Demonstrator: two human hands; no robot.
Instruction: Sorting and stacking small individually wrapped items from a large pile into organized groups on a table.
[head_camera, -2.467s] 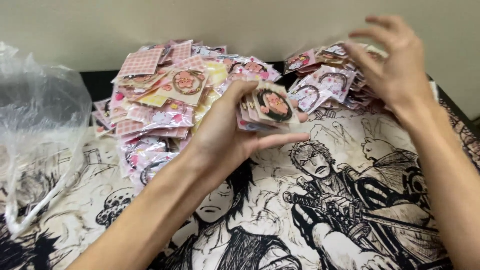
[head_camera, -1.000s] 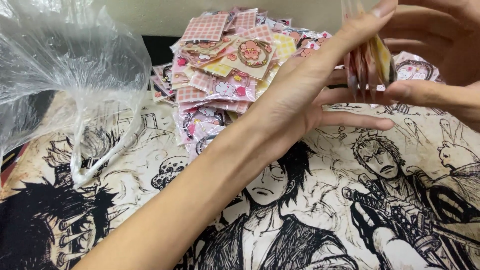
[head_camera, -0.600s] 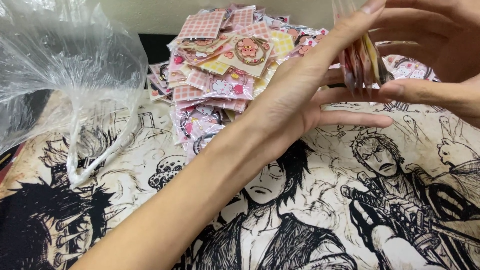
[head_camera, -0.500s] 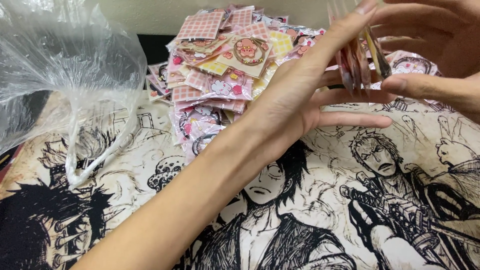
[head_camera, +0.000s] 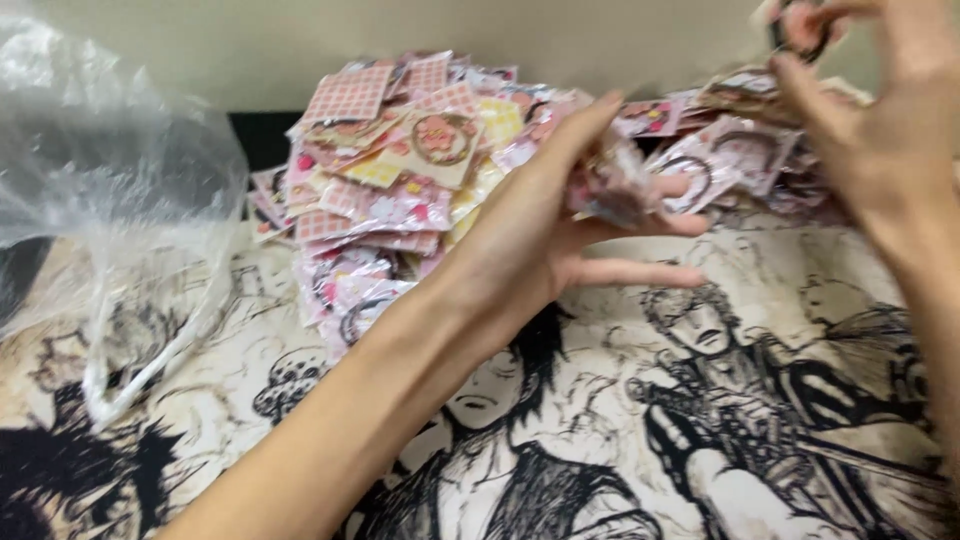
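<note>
My left hand (head_camera: 545, 235) holds a small stack of pink wrapped packets (head_camera: 615, 180) between thumb and fingers, over a cloth printed with black-and-white cartoon figures (head_camera: 640, 420). My right hand (head_camera: 875, 110) is raised at the upper right, fingers pinching a small dark ring-shaped item (head_camera: 795, 25) above a second heap of packets (head_camera: 735, 150). A large pile of pink and yellow packets (head_camera: 400, 190) lies behind my left hand. The picture is blurred.
A clear plastic bag (head_camera: 100, 200) stands crumpled at the left, its handle drooping onto the cloth. A pale wall runs along the back, with a dark strip behind the piles.
My hands have drawn apart: the right has left the stack and lifted up to the right with a small item. The left still holds the stack, lower than before.
</note>
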